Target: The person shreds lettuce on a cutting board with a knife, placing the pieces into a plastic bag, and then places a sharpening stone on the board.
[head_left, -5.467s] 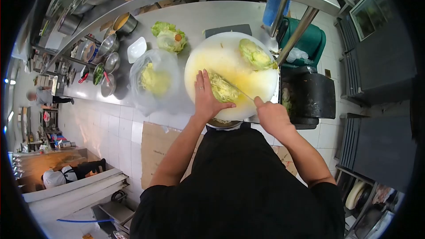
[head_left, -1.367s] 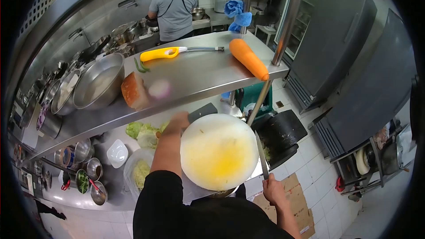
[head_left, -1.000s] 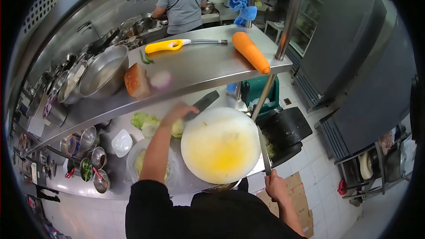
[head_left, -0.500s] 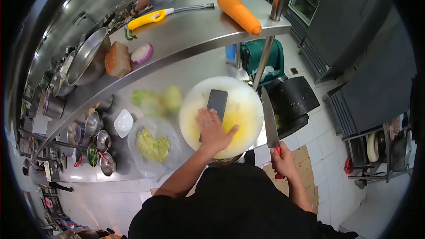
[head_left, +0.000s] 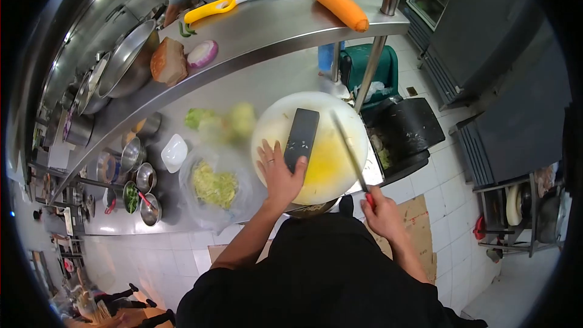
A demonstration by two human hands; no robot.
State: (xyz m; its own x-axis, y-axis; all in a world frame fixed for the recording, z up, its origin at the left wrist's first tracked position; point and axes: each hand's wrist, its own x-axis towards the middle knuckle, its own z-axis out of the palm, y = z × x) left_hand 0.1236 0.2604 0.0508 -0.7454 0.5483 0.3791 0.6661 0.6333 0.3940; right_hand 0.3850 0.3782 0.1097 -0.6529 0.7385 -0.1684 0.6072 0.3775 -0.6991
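A round white cutting board (head_left: 267,123), stained yellow, lies on the steel counter in front of me. On it rests a dark grey sharpening stone (head_left: 305,124) with small pale bits on its surface. My left hand (head_left: 282,177) lies flat with fingers spread at the board's near left, its thumb against the stone's near end. In my right hand (head_left: 382,211) is the red handle of a large kitchen knife (head_left: 350,152). The blade points away from me over the board's right side, seen nearly edge-on, apart from the stone.
Shredded cabbage (head_left: 214,186) in a clear bag sits left of the board, near a white dish (head_left: 174,153) and several small metal bowls. A raised shelf holds a carrot (head_left: 338,3), lighter (head_left: 218,9), onion half (head_left: 203,54) and meat piece (head_left: 169,62). Black bin (head_left: 413,124) stands right.
My right hand has brought the knife leftward from beside the board to over it. My left hand has slid left off the stone's middle, uncovering more of it. The camera view has shifted slightly.
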